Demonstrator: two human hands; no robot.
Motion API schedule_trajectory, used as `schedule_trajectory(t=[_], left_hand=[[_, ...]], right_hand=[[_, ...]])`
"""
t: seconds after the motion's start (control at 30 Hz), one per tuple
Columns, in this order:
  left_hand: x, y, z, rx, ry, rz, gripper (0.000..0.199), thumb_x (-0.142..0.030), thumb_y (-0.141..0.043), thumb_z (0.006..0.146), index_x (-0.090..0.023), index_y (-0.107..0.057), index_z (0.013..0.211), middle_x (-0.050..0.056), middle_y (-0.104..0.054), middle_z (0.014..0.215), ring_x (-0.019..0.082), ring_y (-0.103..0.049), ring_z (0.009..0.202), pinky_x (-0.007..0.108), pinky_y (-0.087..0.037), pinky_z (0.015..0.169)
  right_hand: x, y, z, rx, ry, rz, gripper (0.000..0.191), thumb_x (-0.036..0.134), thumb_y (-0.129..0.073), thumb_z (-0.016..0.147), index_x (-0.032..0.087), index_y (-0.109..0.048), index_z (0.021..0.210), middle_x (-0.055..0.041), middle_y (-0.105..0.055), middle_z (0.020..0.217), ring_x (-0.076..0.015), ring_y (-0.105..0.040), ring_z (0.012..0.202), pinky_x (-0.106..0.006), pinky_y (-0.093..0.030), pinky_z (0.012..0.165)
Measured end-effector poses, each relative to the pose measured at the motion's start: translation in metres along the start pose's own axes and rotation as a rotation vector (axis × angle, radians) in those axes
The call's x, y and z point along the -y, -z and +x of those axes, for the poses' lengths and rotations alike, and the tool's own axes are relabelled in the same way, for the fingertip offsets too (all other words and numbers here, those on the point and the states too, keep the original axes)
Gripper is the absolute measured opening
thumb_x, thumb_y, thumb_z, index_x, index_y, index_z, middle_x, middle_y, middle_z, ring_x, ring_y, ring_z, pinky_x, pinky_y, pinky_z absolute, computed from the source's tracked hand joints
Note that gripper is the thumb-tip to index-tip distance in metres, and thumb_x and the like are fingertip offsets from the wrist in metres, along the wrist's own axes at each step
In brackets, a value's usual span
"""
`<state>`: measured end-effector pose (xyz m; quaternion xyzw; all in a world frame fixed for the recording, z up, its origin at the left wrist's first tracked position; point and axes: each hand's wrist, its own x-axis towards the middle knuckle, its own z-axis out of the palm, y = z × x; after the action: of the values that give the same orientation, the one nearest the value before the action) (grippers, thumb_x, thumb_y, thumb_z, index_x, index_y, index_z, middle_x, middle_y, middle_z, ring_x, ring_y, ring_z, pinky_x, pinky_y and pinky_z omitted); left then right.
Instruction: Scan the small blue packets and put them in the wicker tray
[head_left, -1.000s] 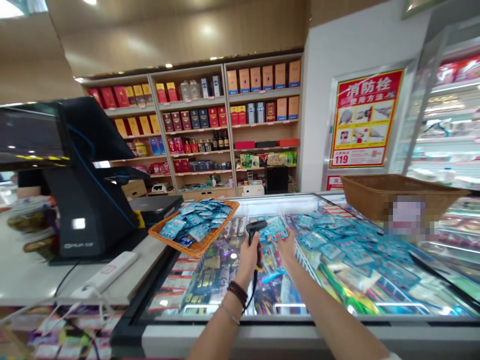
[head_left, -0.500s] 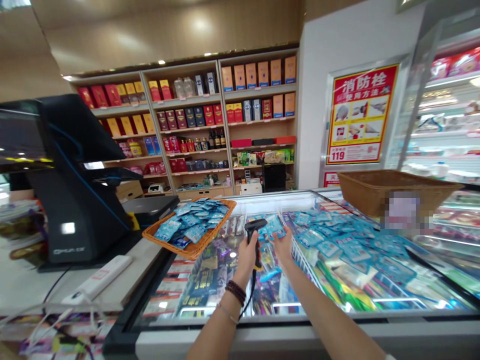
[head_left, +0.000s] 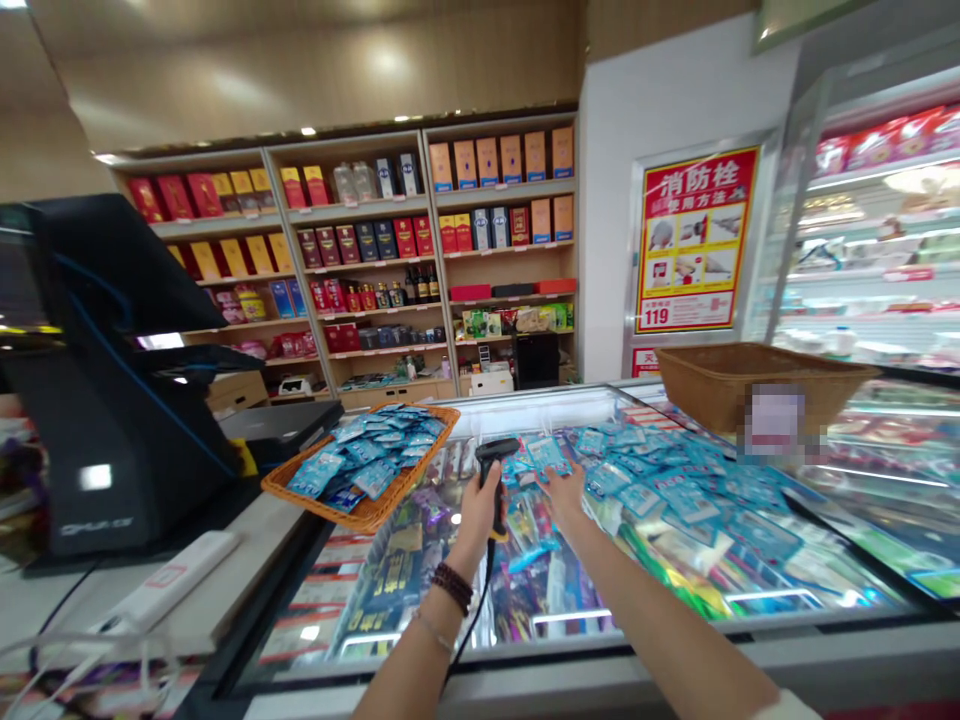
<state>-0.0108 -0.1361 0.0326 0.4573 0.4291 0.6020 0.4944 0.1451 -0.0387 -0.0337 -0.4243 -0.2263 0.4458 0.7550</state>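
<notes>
My left hand (head_left: 478, 510) is wrapped around the grip of a black barcode scanner (head_left: 496, 452), whose head points toward the right and whose cable trails down past my wrist. Just right of it, my right hand (head_left: 564, 494) has its fingers at the lower edge of a small blue packet (head_left: 547, 455), above the chest freezer. Many similar blue packets (head_left: 686, 490) lie spread on the freezer's right side. More of them (head_left: 367, 448) fill an orange wicker basket (head_left: 397, 500) to the left of the scanner.
Beneath my arms, the glass-topped freezer (head_left: 442, 675) shows packaged goods. A brown basket (head_left: 697, 395) with a blurred label stands at its back right. A black checkout terminal (head_left: 142, 430) and a white power strip (head_left: 169, 580) occupy the left counter. Shelves of boxes (head_left: 367, 240) line the wall.
The view has turned slightly right, so the surroundings sit further left. My right hand and the blue packet have shifted a little right relative to the scanner. Both hands keep their holds.
</notes>
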Motion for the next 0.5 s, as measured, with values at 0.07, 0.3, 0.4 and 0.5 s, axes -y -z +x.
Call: schedule_trajectory(t=[0.07,0.3,0.4,0.5], left_hand=[[-0.005,-0.002,0.004,0.001,0.012,-0.001,0.088,-0.105,-0.097,0.061,-0.026,-0.060,0.075,-0.003,-0.059,0.061,0.012,-0.053,0.047,0.025,-0.038,0.045],[-0.014,-0.020,0.014,0.019,0.061,0.013,0.088,-0.103,-0.100,0.061,-0.026,-0.059,0.075,-0.005,-0.059,0.060,0.011,-0.052,0.045,0.023,-0.039,0.043],[-0.012,-0.031,0.016,0.029,0.060,-0.009,0.090,-0.104,-0.101,0.058,-0.026,-0.059,0.075,-0.004,-0.060,0.061,0.011,-0.053,0.045,0.023,-0.039,0.042],[-0.009,-0.041,0.017,0.047,0.057,-0.019,0.087,-0.101,-0.102,0.061,-0.025,-0.060,0.075,-0.004,-0.059,0.060,0.011,-0.054,0.045,0.023,-0.038,0.042]], right_hand=[[0.017,0.002,0.013,-0.102,-0.060,-0.003,0.058,0.032,-0.089,0.068,0.034,-0.054,0.114,0.0100,-0.063,0.086,-0.0209,-0.074,0.080,-0.041,-0.078,0.077],[0.094,0.030,0.073,-0.271,-0.007,-0.104,0.057,0.037,-0.088,0.071,0.033,-0.059,0.120,0.0095,-0.062,0.090,-0.0215,-0.074,0.080,-0.048,-0.078,0.088],[0.118,0.043,0.091,-0.267,0.038,-0.112,0.045,0.030,-0.086,0.070,0.032,-0.057,0.104,0.0091,-0.059,0.080,-0.0220,-0.073,0.079,-0.041,-0.075,0.084],[0.125,0.050,0.097,-0.176,0.187,-0.103,0.037,0.029,-0.084,0.073,0.033,-0.054,0.094,0.0091,-0.055,0.070,-0.0224,-0.069,0.071,-0.038,-0.071,0.072]])
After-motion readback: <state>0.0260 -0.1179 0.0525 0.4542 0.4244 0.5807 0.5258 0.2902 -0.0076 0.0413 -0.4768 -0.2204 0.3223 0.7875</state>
